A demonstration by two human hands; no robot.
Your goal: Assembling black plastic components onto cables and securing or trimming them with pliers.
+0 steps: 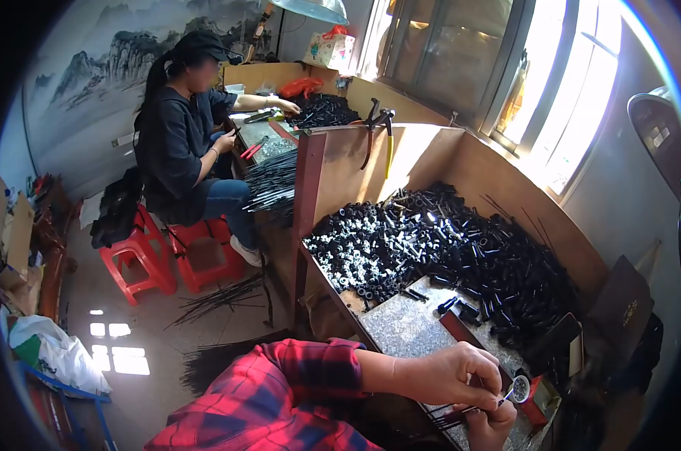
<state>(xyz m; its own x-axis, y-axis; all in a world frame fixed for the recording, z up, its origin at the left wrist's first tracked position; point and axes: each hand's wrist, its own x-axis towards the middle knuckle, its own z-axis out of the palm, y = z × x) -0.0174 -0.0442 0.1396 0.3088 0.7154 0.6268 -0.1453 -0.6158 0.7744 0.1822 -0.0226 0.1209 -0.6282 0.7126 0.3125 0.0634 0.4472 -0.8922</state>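
Thin black rods (449, 413), a small bunch of them, sit low at the front edge of the bench, pinched in the left hand (452, 373), fingers curled tight around the near ends. The right hand (492, 425) is just under it, closed on the same bundle. Both work over a speckled grey stone slab (404, 327). Right behind that is a huge heap of glossy black plastic tubes (431, 244), boxed in by plywood walls (498, 177). A little white cup (520, 388) sits beside the hands. Further off, another person (183, 128) sits on red plastic stools (171, 252).
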